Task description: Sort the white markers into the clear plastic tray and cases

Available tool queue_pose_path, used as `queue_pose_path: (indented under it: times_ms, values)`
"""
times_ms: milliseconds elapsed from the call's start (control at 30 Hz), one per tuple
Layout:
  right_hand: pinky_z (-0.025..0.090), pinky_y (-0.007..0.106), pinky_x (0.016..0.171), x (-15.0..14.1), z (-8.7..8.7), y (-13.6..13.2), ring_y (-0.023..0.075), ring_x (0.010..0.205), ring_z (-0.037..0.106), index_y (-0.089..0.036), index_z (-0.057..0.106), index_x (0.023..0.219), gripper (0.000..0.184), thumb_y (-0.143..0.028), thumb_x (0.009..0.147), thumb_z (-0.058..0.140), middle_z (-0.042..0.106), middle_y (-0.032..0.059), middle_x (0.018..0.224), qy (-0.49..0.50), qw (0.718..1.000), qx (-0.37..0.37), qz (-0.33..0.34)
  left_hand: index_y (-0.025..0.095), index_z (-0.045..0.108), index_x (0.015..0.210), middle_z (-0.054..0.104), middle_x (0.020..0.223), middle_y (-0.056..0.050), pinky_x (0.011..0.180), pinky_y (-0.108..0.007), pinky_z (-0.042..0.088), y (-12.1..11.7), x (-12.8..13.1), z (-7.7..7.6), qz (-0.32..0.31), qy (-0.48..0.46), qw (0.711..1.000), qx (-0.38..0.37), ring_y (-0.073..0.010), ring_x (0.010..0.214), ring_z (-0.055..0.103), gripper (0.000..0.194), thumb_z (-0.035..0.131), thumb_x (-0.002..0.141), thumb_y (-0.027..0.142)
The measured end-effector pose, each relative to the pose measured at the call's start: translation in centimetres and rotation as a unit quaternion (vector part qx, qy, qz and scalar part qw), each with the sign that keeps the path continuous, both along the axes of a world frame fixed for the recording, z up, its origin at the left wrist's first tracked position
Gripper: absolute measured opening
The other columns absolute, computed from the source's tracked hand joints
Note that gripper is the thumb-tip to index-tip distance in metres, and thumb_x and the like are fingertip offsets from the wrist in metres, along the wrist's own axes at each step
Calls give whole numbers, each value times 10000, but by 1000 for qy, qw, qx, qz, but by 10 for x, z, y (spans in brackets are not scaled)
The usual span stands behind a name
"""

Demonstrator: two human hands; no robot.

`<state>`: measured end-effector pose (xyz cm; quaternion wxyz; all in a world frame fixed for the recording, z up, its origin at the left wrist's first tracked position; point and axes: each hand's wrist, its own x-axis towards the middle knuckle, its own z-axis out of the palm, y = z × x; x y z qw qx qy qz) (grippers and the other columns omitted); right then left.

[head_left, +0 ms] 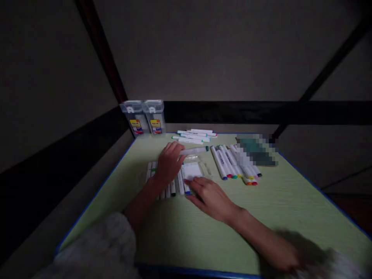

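Left hand (169,162): centre of frame, thumb and fingers pinching a white marker with a dark green end (195,150); marker held roughly level, green end toward the right. Right hand (213,197): just below and right of centre, palm down, fingers extended, fingertips at the blue-ended marker (185,186) in the clear case (203,166); nothing seen gripped.

Case: lies open on the pale green, blue-edged worktop (162,244), holding a row of white markers (166,190) side by side, partly hidden by the left hand and forearm.

Right of the case: pile of thick white markers (229,161), coloured ends toward the viewer, next to a dark green flat item (257,151), partly pixelated. Beyond the left hand: loose group of white markers (195,135) near the far edge. Upper left of the worktop: two clear lidded boxes (156,118), upright, adjacent, yellow labels on front.
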<state>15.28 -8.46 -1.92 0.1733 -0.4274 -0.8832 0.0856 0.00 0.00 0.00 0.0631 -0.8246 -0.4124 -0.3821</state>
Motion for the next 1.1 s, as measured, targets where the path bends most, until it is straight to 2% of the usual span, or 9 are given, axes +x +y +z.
queue_pose_path:
  times_ms: [200,333,400,567,667,733,867,1100]
  values:
    - [438,366,805,-1,-3,-1,218,886,532,-107,503,1141,347,-288,852,443,582,98,925,8,1000,10,5,163,549,774,579,776,-20,682,-256,419,-5,6,2,-4,-143,989,-19,-148,742,524,62,562,742,214]
    - [440,365,801,0,-4,0,215,886,529,-112,491,1153,353,-291,853,441,577,95,924,10,1000,12,6,152,567,744,579,725,-1,615,-221,423,-3,5,5,-2,-266,960,-86,-114,658,531,98,601,692,229]
    - [442,363,799,0,-4,0,216,885,528,-106,488,1158,359,-288,851,446,575,94,921,10,1000,10,5,144,566,736,577,674,9,573,-211,416,-1,6,6,0,-350,925,-145,-102,604,524,134,615,666,247]
    - [443,363,797,0,-3,0,215,881,529,-87,492,1154,360,-275,849,455,576,99,908,10,1000,8,10,126,554,686,565,592,24,514,-192,399,0,11,2,-25,-519,798,-306,-73,518,495,221,641,614,316]
    - [444,364,796,1,-4,0,211,879,528,-94,492,1151,354,-273,847,457,575,98,909,11,1000,11,13,115,556,648,553,582,22,532,-195,418,-3,16,-3,-57,-546,744,-381,-68,522,493,264,673,568,338]
    - [444,367,795,1,-5,1,210,878,526,-107,490,1153,350,-276,848,454,576,93,911,13,1000,14,16,113,552,624,545,568,21,532,-196,422,-6,19,-6,-82,-543,723,-419,-70,526,496,281,692,542,342]
    - [440,376,800,2,-5,1,216,887,523,-113,491,1149,343,-278,852,443,581,98,926,13,1000,16,16,108,556,622,549,564,13,511,-193,410,-9,21,-7,-110,-531,703,-460,-72,521,498,301,704,527,353]
    - [437,362,793,3,-5,0,215,878,525,-116,509,1126,316,-257,849,449,585,93,914,10,1000,18,16,104,561,616,557,563,8,508,-190,401,-9,19,-7,-119,-532,676,-496,-65,515,497,294,714,519,336]
